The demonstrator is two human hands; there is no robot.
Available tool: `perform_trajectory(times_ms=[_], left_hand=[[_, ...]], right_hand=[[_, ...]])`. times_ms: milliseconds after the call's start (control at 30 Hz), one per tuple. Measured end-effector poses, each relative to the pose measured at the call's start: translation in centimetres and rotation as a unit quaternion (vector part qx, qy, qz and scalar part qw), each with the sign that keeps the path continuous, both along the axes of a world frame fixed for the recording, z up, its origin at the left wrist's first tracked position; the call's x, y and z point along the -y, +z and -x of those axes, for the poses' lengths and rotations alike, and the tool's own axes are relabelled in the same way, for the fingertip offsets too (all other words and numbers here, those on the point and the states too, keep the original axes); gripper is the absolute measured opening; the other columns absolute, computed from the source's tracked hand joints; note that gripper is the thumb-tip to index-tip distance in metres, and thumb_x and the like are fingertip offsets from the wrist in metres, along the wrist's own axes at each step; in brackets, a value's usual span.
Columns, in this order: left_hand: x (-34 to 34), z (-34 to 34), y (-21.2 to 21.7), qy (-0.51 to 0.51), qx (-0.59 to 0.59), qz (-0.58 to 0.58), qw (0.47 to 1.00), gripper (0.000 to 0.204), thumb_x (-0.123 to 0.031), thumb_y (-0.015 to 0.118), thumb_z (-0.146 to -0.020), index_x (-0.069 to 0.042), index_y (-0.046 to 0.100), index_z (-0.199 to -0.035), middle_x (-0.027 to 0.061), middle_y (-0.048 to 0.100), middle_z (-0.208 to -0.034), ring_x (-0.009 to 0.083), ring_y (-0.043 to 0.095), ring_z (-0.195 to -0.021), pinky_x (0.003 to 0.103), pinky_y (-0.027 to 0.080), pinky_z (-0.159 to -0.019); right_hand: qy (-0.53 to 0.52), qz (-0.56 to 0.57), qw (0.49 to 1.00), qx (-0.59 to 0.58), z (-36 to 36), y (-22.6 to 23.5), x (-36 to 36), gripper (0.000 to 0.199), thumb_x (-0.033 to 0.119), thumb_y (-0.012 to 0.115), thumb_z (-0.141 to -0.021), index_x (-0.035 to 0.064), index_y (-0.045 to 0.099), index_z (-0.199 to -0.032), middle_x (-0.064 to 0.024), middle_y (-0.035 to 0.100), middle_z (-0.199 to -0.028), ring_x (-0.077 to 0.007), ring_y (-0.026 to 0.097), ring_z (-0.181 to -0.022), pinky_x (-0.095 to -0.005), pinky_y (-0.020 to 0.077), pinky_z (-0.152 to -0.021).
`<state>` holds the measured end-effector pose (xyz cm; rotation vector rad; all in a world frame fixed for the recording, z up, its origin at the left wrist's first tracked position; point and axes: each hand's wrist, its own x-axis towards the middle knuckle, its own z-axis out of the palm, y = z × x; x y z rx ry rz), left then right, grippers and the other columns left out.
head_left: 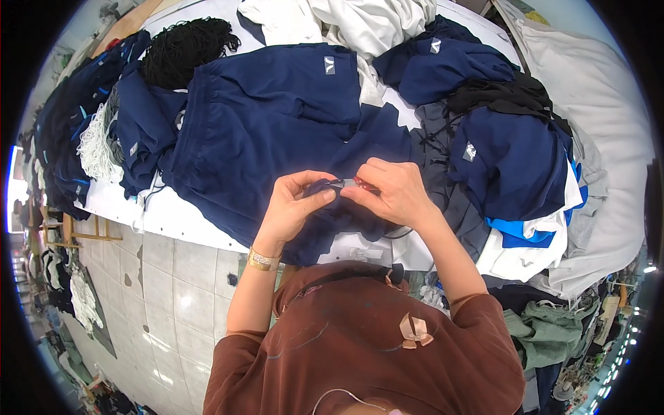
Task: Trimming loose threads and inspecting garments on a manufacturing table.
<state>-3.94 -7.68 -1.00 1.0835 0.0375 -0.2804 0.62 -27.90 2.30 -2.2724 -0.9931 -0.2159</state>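
Observation:
A pair of navy shorts (270,97) lies spread across the white table, its gathered waistband toward the left. My left hand (294,200) pinches a small fold of the navy cloth between thumb and fingers, above the lower part of the garment. Close beside it, my right hand (398,190) is closed around a small red tool (361,183). A pale, shiny piece bridges the gap between the tool and the pinched cloth. My right fingers cover much of the tool, so its exact kind cannot be made out.
Black cords (190,52) and white cords (100,149) lie in bundles at the left. More navy garments (508,162) are piled at the right beside a large grey cloth (595,117). White fabric (366,24) lies at the back. Tiled floor (180,297) shows below the table (200,225).

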Motion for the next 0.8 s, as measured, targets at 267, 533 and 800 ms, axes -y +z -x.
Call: perform_trajectory(times_ms=[267,533,800], left_hand=[[-0.05,-0.04,0.05,-0.003,-0.001,-0.014,1.0,0.024,0.001,0.07,-0.077,0.003,0.064,-0.1,0.0052,0.066,-0.089,0.0065,0.06,-0.077,0.018,0.049,-0.07],[0.07,-0.09,-0.09,0.003,0.003,-0.044,0.999,0.024,0.0,0.071,-0.077,0.002,0.065,-0.1,0.0039,0.065,-0.087,0.0054,0.059,-0.075,0.017,0.048,-0.069],[0.27,-0.19,0.37,-0.007,0.005,-0.043,0.999,0.024,0.0,0.07,-0.077,0.003,0.064,-0.101,0.0049,0.066,-0.09,0.006,0.059,-0.078,0.018,0.048,-0.071]], right_hand=[[-0.001,-0.002,1.0,0.015,-0.05,-0.19,0.29,0.031,0.032,0.069,-0.078,0.0072,0.055,-0.067,-0.0036,0.05,-0.061,-0.0225,0.052,-0.048,-0.0312,0.0371,-0.043],[-0.002,0.001,1.0,0.008,-0.02,0.04,0.0,0.032,0.033,0.068,-0.078,0.0069,0.055,-0.067,-0.0038,0.051,-0.061,-0.0228,0.052,-0.048,-0.0315,0.0371,-0.043],[-0.006,-0.013,1.0,0.011,0.06,0.01,-0.13,0.033,0.033,0.069,-0.078,0.0066,0.055,-0.066,-0.0039,0.05,-0.06,-0.0229,0.051,-0.047,-0.0315,0.0365,-0.042]])
